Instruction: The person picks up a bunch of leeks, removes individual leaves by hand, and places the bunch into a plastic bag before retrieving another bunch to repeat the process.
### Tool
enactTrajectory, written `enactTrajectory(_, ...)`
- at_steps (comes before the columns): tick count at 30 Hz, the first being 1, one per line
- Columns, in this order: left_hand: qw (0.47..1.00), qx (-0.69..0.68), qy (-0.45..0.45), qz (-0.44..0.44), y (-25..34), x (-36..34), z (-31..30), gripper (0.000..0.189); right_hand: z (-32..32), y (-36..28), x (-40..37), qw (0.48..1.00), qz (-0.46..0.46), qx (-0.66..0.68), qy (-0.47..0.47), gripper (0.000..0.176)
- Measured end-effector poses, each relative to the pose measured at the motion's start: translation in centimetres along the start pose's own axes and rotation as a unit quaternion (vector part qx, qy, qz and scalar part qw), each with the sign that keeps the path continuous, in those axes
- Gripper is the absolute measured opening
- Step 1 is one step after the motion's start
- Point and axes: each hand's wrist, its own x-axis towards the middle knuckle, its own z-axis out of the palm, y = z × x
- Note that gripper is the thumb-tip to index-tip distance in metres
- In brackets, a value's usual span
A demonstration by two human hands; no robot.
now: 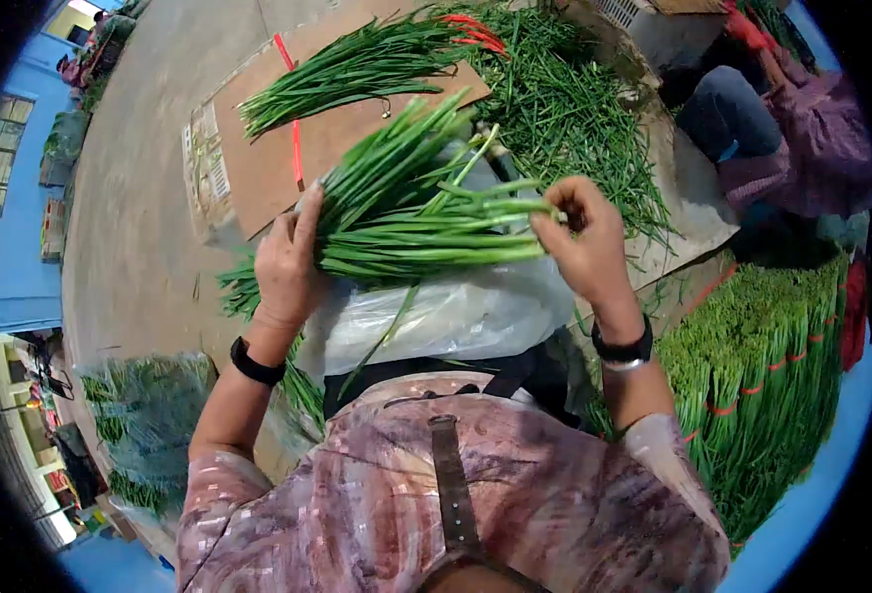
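Long green stalks point(396, 237) lie across my lap on a clear plastic sheet point(426, 316). My left hand point(290, 259) is wrapped round the left part of this bunch, thumb on top. At the bunch's right end, my right hand point(582, 229) pinches the tips of a few stalks between thumb and curled fingers. Some thinner stalks stick out at an angle near the top of the bunch. Beyond it, another green bunch point(357, 74) rests on a brown board point(258, 163), with a red band point(296, 153) running beneath it.
Loose green stalks point(574, 119) are heaped at the upper right. Upright bundles point(752, 395) with red ties stand at the lower right. A wrapped stack of greens point(149, 425) is at the lower left. Another person point(821, 148) sits at the far right.
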Motion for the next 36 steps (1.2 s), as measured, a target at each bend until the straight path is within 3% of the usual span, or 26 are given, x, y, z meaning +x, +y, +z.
enactTrajectory(2,1.0,-0.006,0.02,-0.016,-0.1,0.0,0.7,0.072,0.3,2.3,-0.8,1.0,0.001,0.023,-0.011,0.014)
enactTrajectory(5,0.998,0.046,-0.036,0.006,-0.2,-0.1,1.2,0.067,0.2,5.0,-0.1,0.999,0.046,-0.026,-0.004,0.01)
enactTrajectory(8,0.997,0.055,-0.031,0.045,-0.1,-0.1,0.9,0.063,-0.1,2.6,0.4,0.99,-0.036,-0.133,0.011,0.012)
enactTrajectory(12,0.995,0.062,-0.041,0.069,-0.1,0.2,0.6,0.062,-0.3,1.3,1.8,0.928,-0.16,-0.335,0.024,0.023)
enactTrajectory(15,0.993,0.077,-0.057,0.076,-0.2,0.1,0.5,0.063,1.6,-1.1,2.8,0.893,-0.241,-0.374,0.062,0.026)
enactTrajectory(19,0.991,0.077,-0.07,0.079,-0.1,0.3,0.3,0.065,2.8,1.1,4.3,0.863,-0.269,-0.418,-0.088,0.022)
enactTrajectory(22,0.99,0.067,-0.09,0.087,-0.5,0.3,0.2,0.066,2.2,3.4,5.8,0.946,-0.256,-0.175,-0.099,0.014)
enactTrajectory(23,0.989,0.062,-0.102,0.091,-0.6,0.1,0.2,0.066,1.9,3.7,5.6,0.985,-0.156,-0.056,-0.056,0.007)
enactTrajectory(26,0.99,0.017,-0.086,0.113,-0.6,0.5,0.2,0.065,1.3,3.5,6.0,0.985,-0.048,0.108,-0.127,0.01)
enactTrajectory(30,0.98,0.042,-0.161,0.11,-0.4,0.8,-0.6,0.066,-2.0,5.3,6.5,0.952,0.088,0.272,-0.11,0.01)
enactTrajectory(32,0.976,0.038,-0.193,0.093,-0.4,0.9,-0.7,0.071,-5.9,7.2,6.9,0.938,0.114,0.308,-0.114,0.01)
enactTrajectory(33,0.979,0.037,-0.176,0.099,-0.4,0.8,-0.6,0.067,-7.5,6.8,7.1,0.977,0.163,0.063,-0.123,0.015)
enactTrajectory(34,0.981,0.035,-0.16,0.106,-0.4,0.8,-0.4,0.065,-7.6,6.9,6.7,0.985,0.065,-0.143,-0.078,0.018)
enactTrajectory(35,0.983,0.033,-0.143,0.114,-0.4,0.8,-0.3,0.063,-7.5,7.1,5.8,0.939,-0.037,-0.341,-0.028,0.021)
enactTrajectory(36,0.983,0.029,-0.141,0.115,-0.5,0.9,-0.1,0.063,-7.0,6.6,5.1,0.842,-0.136,-0.521,0.024,0.024)
